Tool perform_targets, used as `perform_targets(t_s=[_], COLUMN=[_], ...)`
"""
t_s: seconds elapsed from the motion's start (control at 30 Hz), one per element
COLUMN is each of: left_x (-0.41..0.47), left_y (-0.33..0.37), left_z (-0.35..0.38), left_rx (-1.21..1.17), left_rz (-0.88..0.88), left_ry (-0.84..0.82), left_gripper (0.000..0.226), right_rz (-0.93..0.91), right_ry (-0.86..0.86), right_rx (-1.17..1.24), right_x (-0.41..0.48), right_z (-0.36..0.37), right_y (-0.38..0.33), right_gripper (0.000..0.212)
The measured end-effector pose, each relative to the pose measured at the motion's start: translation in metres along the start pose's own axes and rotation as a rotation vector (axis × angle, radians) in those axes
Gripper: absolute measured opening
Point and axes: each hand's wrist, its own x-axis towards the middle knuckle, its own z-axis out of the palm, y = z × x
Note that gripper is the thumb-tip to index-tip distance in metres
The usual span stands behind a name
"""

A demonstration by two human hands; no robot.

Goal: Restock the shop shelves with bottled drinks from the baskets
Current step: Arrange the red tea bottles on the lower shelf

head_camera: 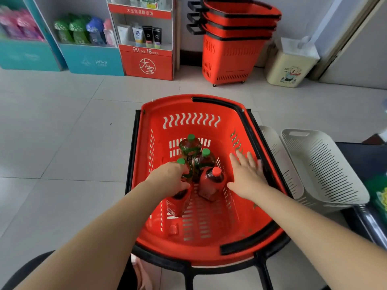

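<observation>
Bright, even light; soft shadows; wide-angle warp at edges; slight blur overall.

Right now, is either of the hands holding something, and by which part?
The left hand grips the red-labelled plastic drink bottle by its top, inside the red plastic basket. The right hand is open and holds nothing.

The basket (196, 105) stands on the floor (62, 132) right in front of the person. Inside it, toward the middle, the bottles (193, 151) stand clustered and touching. The left grip (169, 181) curls over the nearest bottle (179, 205) at the cluster's left. The right grip (248, 174) lies flat against the basket's right inner wall. Two nested tubs (326, 164) lie just right of the basket. Behind, along the wall, display stands (146, 59) sit left, stacked baskets (230, 55) centre, and a bin (289, 68) right of them.
</observation>
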Motion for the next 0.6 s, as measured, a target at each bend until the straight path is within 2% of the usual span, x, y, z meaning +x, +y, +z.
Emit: perform_targets(t_s=[0.17,0.37,0.5,0.6], left_x=[0.015,0.02,0.024,0.028], left_y=[-0.008,-0.012,-0.018,-0.02], left_z=[0.002,0.012,0.01,0.008], left_rx=[0.004,0.025,0.002,-0.007], left_rz=[-0.03,-0.024,-0.054,-0.073], left_ry=[-0.012,-0.024,-0.034,-0.049], left_gripper=[0.05,0.044,0.045,0.049], right_rz=[-0.117,-0.071,-0.067,-0.067], right_ry=[-0.085,-0.257,-0.116,-0.045], right_rx=[0.074,0.116,0.035,0.097], right_x=[0.04,0.09,0.104,0.106], right_z=[0.022,0.065,0.079,0.079], right_y=[-0.028,-0.029,-0.025,-0.021], right_gripper=[0.083,0.071,0.048,0.036])
